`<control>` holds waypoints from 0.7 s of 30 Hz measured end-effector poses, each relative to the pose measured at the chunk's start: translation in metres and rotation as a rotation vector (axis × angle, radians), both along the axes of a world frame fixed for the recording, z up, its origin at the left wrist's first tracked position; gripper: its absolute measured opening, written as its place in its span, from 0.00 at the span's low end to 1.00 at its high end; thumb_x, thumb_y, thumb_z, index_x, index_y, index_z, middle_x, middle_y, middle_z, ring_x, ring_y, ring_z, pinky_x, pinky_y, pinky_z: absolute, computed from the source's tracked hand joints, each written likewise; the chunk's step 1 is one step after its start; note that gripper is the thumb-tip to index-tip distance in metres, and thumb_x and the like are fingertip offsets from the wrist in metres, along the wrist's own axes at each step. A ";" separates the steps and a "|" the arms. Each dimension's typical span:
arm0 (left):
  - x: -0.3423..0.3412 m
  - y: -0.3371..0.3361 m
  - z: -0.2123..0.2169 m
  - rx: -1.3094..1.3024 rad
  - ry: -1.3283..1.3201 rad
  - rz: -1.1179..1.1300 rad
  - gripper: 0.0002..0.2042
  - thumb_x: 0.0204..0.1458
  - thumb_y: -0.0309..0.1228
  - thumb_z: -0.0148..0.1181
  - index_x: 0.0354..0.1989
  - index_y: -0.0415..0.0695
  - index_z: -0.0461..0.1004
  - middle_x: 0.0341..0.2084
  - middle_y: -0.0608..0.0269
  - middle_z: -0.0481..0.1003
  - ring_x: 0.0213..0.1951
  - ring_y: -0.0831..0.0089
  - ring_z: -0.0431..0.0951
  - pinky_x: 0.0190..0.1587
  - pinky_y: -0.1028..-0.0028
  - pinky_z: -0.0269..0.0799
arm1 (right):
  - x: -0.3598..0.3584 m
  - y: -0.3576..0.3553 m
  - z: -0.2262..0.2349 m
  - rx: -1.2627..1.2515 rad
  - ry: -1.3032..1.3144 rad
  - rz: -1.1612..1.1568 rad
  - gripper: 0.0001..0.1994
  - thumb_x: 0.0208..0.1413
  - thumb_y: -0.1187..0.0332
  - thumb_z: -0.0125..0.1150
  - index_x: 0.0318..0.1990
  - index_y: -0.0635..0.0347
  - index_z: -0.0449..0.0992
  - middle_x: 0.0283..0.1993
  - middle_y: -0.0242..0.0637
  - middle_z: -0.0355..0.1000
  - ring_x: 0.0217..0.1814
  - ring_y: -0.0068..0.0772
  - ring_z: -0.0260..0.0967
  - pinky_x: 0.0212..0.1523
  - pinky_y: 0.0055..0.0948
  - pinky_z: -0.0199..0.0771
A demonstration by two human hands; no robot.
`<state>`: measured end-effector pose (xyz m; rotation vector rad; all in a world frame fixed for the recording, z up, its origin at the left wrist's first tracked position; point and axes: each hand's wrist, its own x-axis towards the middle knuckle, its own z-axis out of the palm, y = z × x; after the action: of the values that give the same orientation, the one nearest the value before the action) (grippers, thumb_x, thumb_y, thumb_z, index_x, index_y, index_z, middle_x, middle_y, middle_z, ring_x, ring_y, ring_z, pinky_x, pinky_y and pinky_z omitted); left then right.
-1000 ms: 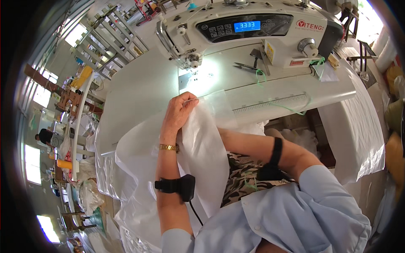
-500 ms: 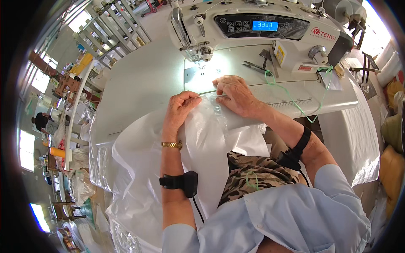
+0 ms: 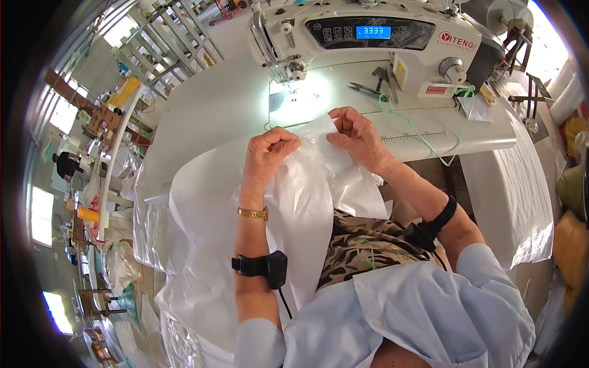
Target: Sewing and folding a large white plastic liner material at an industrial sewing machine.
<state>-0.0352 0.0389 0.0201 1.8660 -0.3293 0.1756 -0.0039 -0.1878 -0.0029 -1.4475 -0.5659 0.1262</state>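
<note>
In front of the sewing machine (image 3: 417, 37), a thin white plastic-like sheet (image 3: 300, 190) is raised at its upper edge between my two hands. My left hand (image 3: 267, 154) pinches that edge with thumb and curled fingers. To its right, my right hand (image 3: 362, 144) grips the sheet's upper corner, thumb below and bent fingers above. Both hands are just nearer to me than the lit needle area (image 3: 294, 98), and the sheet there is apart from the needle. From my hands the sheet drapes down over the table edge and beside my lap.
Dark-bladed snips (image 3: 366, 88) and a small black-headed tool (image 3: 380, 75) lie right of the needle on the pale table (image 3: 202, 116). A loose green cord (image 3: 423, 132) hangs over the front edge. More white sheeting (image 3: 509, 196) hangs at right. A person (image 3: 66, 164) is far left.
My right hand has lifted off the table and turned, drawing up the sheet's corner. My left hand has shifted slightly right, still pinching. The machine appears slightly higher in view.
</note>
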 end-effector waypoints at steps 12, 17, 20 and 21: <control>-0.053 -0.045 0.047 -0.114 -0.106 0.006 0.05 0.47 0.22 0.67 0.33 0.36 0.79 0.40 0.61 0.77 0.33 0.83 0.74 0.36 0.82 0.72 | -0.023 -0.007 0.025 -0.103 -0.042 -0.091 0.02 0.58 0.77 0.55 0.36 0.65 0.70 0.29 0.28 0.69 0.29 0.15 0.63 0.34 0.20 0.68; -0.071 -0.061 0.055 -0.169 -0.281 0.026 0.05 0.48 0.22 0.67 0.33 0.37 0.79 0.35 0.64 0.75 0.32 0.82 0.72 0.35 0.81 0.70 | -0.031 -0.007 0.038 -0.017 0.043 -0.075 0.03 0.55 0.81 0.53 0.35 0.63 0.69 0.32 0.26 0.69 0.33 0.12 0.65 0.36 0.16 0.68; -0.069 -0.069 0.054 -0.064 -0.300 0.129 0.05 0.47 0.23 0.68 0.32 0.39 0.78 0.29 0.67 0.72 0.31 0.81 0.71 0.33 0.80 0.68 | -0.042 -0.002 0.041 0.044 -0.073 0.030 0.08 0.52 0.86 0.48 0.36 0.63 0.69 0.33 0.24 0.66 0.34 0.10 0.59 0.35 0.15 0.64; -0.068 -0.069 0.053 -0.031 -0.263 0.161 0.05 0.47 0.23 0.68 0.31 0.39 0.78 0.28 0.68 0.71 0.31 0.81 0.71 0.32 0.79 0.68 | -0.046 -0.003 0.045 0.037 -0.066 0.083 0.10 0.51 0.87 0.46 0.36 0.63 0.69 0.34 0.23 0.65 0.34 0.09 0.58 0.34 0.15 0.63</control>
<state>-0.1028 -0.0297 0.0728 1.8408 -0.3531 0.5364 -0.0500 -0.1910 0.0417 -1.3969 -0.6796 0.1329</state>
